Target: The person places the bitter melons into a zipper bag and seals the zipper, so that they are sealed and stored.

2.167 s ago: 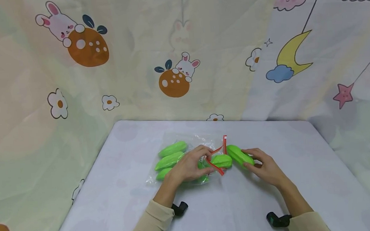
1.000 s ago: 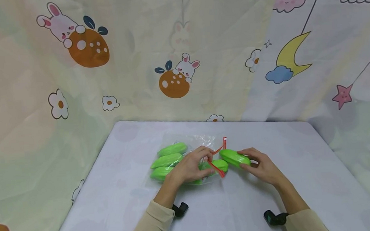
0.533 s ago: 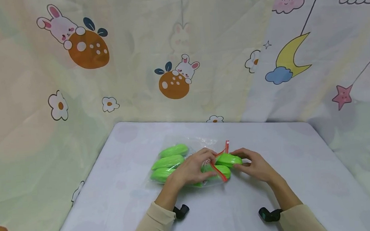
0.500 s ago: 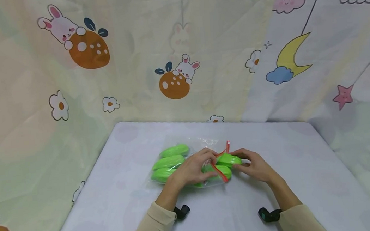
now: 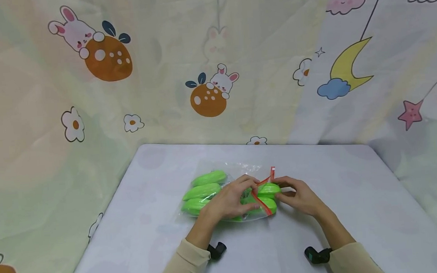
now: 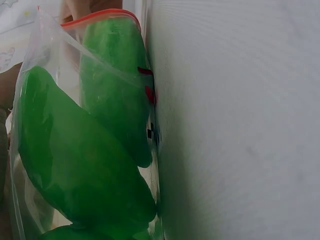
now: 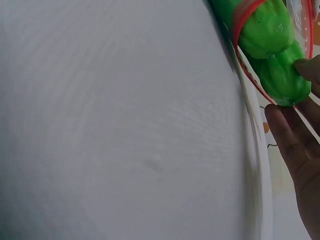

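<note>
A clear zip bag (image 5: pixel 243 166) with a red strip at its mouth (image 5: pixel 263 204) lies on the table, with several bright green ridged toy fruits (image 5: pixel 201 192) inside. My left hand (image 5: pixel 228 200) holds the bag near its mouth, thumb toward me. At the opening, my right hand (image 5: pixel 299 196) grips the outer end of another green ridged fruit (image 5: pixel 269 189), most of which is in the bag. In the right wrist view, the thumb and fingers hold the end of that green fruit (image 7: pixel 285 80) beside a second one (image 7: pixel 265 30). Plastic covers the fruits (image 6: pixel 80 160) in the left wrist view.
A white cloth covers the table (image 5: pixel 164 240), whose far edge meets a printed cloth backdrop (image 5: pixel 162 73). Black wrist cameras are worn at the left cuff (image 5: pixel 217 250) and the right cuff (image 5: pixel 317 255).
My right hand has moved left, taking the green fruit from outside the bag in through the red-edged mouth. The left hand keeps its hold, shifting slightly right with the bag.
</note>
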`<move>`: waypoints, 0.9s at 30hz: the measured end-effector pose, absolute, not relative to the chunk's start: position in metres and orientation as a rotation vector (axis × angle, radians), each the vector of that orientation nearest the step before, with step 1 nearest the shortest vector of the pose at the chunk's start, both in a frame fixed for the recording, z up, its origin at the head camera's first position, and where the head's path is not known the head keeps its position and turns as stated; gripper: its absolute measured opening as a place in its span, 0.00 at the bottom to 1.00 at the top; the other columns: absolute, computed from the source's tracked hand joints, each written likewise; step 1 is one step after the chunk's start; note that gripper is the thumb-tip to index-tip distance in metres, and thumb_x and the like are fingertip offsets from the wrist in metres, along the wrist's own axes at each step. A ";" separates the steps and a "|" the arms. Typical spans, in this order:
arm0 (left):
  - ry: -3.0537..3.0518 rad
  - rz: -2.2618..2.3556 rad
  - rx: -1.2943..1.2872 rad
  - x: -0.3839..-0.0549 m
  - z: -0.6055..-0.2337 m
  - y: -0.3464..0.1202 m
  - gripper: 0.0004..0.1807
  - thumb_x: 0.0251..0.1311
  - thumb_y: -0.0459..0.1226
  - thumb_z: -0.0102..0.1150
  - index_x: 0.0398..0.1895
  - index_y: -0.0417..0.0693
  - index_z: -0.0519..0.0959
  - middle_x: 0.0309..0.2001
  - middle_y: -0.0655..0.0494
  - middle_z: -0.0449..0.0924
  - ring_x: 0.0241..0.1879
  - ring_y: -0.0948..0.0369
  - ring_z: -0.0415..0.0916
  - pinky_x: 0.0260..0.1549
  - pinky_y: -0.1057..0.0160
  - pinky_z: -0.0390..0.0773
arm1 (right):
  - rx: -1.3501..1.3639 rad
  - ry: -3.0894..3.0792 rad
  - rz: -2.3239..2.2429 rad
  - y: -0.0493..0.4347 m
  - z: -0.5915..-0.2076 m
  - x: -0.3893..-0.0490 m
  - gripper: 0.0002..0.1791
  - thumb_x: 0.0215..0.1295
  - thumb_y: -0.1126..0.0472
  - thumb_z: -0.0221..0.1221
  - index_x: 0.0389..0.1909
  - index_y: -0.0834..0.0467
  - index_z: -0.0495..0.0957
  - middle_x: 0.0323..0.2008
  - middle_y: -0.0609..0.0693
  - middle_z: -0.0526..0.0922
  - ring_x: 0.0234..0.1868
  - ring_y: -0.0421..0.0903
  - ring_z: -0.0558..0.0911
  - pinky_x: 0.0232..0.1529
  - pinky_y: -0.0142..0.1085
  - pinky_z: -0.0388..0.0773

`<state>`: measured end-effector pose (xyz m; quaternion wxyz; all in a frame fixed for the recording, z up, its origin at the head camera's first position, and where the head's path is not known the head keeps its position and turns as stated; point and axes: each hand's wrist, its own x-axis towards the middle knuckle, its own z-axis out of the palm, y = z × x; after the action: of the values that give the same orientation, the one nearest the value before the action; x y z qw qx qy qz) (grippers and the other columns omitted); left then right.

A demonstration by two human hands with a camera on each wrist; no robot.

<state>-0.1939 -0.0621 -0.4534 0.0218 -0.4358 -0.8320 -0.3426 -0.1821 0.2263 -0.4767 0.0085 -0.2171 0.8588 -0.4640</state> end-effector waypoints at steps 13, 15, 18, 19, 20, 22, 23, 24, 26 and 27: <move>-2.571 -1.051 -1.353 -0.194 -0.454 -0.060 0.16 0.63 0.49 0.71 0.44 0.60 0.72 0.66 0.63 0.73 0.63 0.65 0.73 0.59 0.65 0.76 | -0.735 2.639 -1.541 0.227 -0.478 -0.178 0.20 0.67 0.68 0.67 0.59 0.60 0.78 0.54 0.55 0.82 0.57 0.58 0.83 0.53 0.33 0.83; -2.567 -1.056 -1.356 -0.194 -0.455 -0.060 0.16 0.63 0.49 0.71 0.44 0.60 0.72 0.66 0.62 0.74 0.63 0.65 0.73 0.59 0.65 0.76 | -0.701 2.649 -1.523 0.228 -0.480 -0.177 0.20 0.68 0.66 0.66 0.60 0.59 0.78 0.55 0.55 0.83 0.57 0.57 0.83 0.53 0.33 0.83; -2.555 -1.066 -1.363 -0.194 -0.456 -0.059 0.17 0.62 0.48 0.71 0.44 0.60 0.72 0.65 0.62 0.74 0.63 0.65 0.73 0.59 0.65 0.76 | -0.649 2.678 -1.479 0.228 -0.483 -0.176 0.19 0.70 0.63 0.65 0.60 0.56 0.78 0.57 0.53 0.84 0.58 0.57 0.82 0.53 0.36 0.83; -2.550 -1.066 -1.366 -0.194 -0.456 -0.059 0.17 0.62 0.48 0.72 0.44 0.60 0.72 0.65 0.62 0.74 0.63 0.66 0.73 0.59 0.66 0.76 | -0.637 2.684 -1.466 0.229 -0.484 -0.175 0.18 0.70 0.62 0.65 0.60 0.55 0.78 0.57 0.53 0.84 0.58 0.57 0.82 0.53 0.36 0.83; -2.547 -1.067 -1.366 -0.194 -0.456 -0.059 0.17 0.62 0.48 0.72 0.44 0.60 0.72 0.65 0.62 0.74 0.63 0.66 0.73 0.59 0.66 0.76 | -0.626 2.690 -1.454 0.229 -0.484 -0.175 0.18 0.71 0.61 0.65 0.60 0.55 0.78 0.57 0.52 0.83 0.58 0.57 0.82 0.53 0.37 0.83; -2.549 -1.063 -1.362 -0.194 -0.457 -0.059 0.17 0.62 0.48 0.72 0.44 0.60 0.72 0.65 0.62 0.74 0.63 0.66 0.73 0.59 0.66 0.76 | -0.617 2.698 -1.434 0.229 -0.484 -0.174 0.18 0.71 0.61 0.64 0.60 0.54 0.78 0.58 0.51 0.83 0.58 0.57 0.82 0.53 0.37 0.82; -2.551 -1.060 -1.359 -0.194 -0.456 -0.059 0.17 0.62 0.48 0.72 0.44 0.60 0.72 0.65 0.62 0.74 0.63 0.66 0.73 0.59 0.66 0.76 | -0.619 2.698 -1.425 0.229 -0.483 -0.173 0.18 0.71 0.62 0.64 0.60 0.54 0.78 0.58 0.51 0.83 0.58 0.56 0.82 0.53 0.37 0.82; -2.553 -1.057 -1.356 -0.194 -0.456 -0.059 0.17 0.62 0.48 0.72 0.44 0.60 0.73 0.65 0.62 0.74 0.63 0.66 0.73 0.59 0.65 0.76 | -0.623 2.697 -1.415 0.228 -0.482 -0.173 0.18 0.72 0.62 0.64 0.60 0.54 0.78 0.58 0.51 0.83 0.58 0.56 0.82 0.53 0.37 0.82; -2.558 -1.046 -1.347 -0.194 -0.456 -0.059 0.17 0.62 0.49 0.72 0.45 0.60 0.73 0.65 0.62 0.75 0.63 0.65 0.74 0.59 0.65 0.76 | -0.636 2.687 -1.403 0.228 -0.481 -0.172 0.17 0.72 0.63 0.63 0.60 0.54 0.78 0.58 0.51 0.83 0.59 0.56 0.82 0.54 0.38 0.82; -2.557 -1.042 -1.345 -0.194 -0.455 -0.060 0.17 0.62 0.49 0.72 0.45 0.59 0.74 0.64 0.62 0.75 0.63 0.65 0.74 0.59 0.65 0.76 | -0.641 2.684 -1.399 0.227 -0.480 -0.172 0.17 0.72 0.64 0.63 0.59 0.54 0.78 0.58 0.51 0.83 0.59 0.56 0.82 0.54 0.38 0.82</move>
<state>-0.1939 -0.0597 -0.4555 0.0353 -0.4376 -0.8321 -0.3390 -0.1719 0.2271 -0.4798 0.0238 -0.2073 0.8673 -0.4520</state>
